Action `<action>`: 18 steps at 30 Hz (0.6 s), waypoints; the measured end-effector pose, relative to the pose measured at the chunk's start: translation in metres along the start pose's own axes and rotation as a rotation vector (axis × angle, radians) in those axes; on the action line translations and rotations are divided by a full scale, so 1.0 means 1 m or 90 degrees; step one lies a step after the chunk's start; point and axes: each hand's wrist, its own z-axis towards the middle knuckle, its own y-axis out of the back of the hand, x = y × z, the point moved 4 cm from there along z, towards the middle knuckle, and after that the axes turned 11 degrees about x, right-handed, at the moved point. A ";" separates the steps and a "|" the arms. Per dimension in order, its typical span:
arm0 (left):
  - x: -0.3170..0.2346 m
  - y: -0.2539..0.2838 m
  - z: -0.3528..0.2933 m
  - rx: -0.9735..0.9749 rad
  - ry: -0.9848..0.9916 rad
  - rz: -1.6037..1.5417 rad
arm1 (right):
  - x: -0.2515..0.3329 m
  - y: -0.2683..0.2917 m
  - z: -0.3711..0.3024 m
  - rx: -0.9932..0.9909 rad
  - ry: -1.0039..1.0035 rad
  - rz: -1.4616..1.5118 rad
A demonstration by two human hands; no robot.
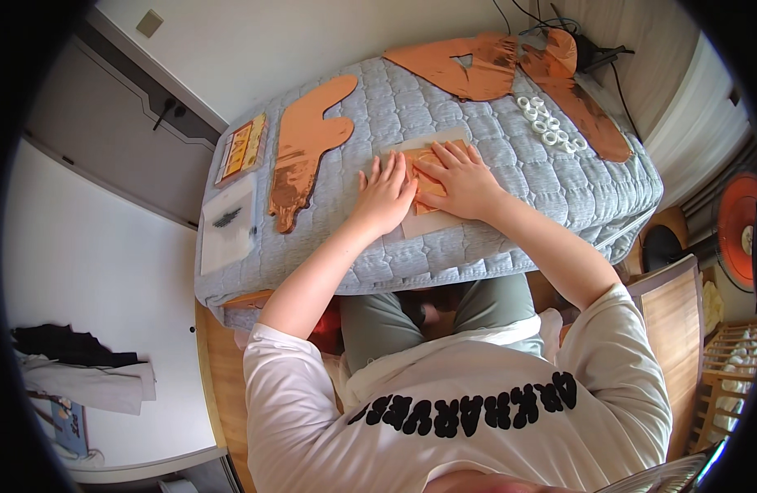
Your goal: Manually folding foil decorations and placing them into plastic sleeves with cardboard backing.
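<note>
A small orange packet or sheet (428, 207) lies on a pale, see-through flat sleeve (444, 223) near the mattress's front edge. My left hand (385, 197) rests flat, its fingers slightly apart, over the left side of the orange piece. Across its right side lies my right hand (462, 184), fingers spread and palm down. Both hands touch the piece and hide much of it. Neither hand wraps round anything. Left of my hands is a flat copper-coloured foil balloon (304, 140) with a wavy outline.
The quilted mattress (370, 263) bears another foil balloon (477, 70), a third one (588, 111) and several white rings (549, 125). At left lie a yellow box (243, 150) and a clear bag (228, 230) holding dark bits. Right stand a chair (666, 304) and an orange fan (736, 230).
</note>
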 end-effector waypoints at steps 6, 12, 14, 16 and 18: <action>0.000 0.007 -0.003 0.095 -0.007 -0.034 | 0.002 -0.005 0.003 -0.009 -0.002 -0.006; 0.000 -0.002 -0.009 0.034 -0.020 -0.033 | 0.009 -0.013 0.003 -0.019 -0.021 0.005; -0.003 -0.007 -0.014 -0.042 -0.031 0.043 | 0.013 -0.015 0.004 -0.033 -0.034 0.007; -0.001 -0.009 -0.014 -0.037 -0.021 0.031 | 0.017 -0.016 0.005 -0.029 -0.029 0.003; -0.001 -0.008 -0.014 -0.032 -0.010 0.018 | 0.018 -0.015 0.004 -0.025 -0.023 0.000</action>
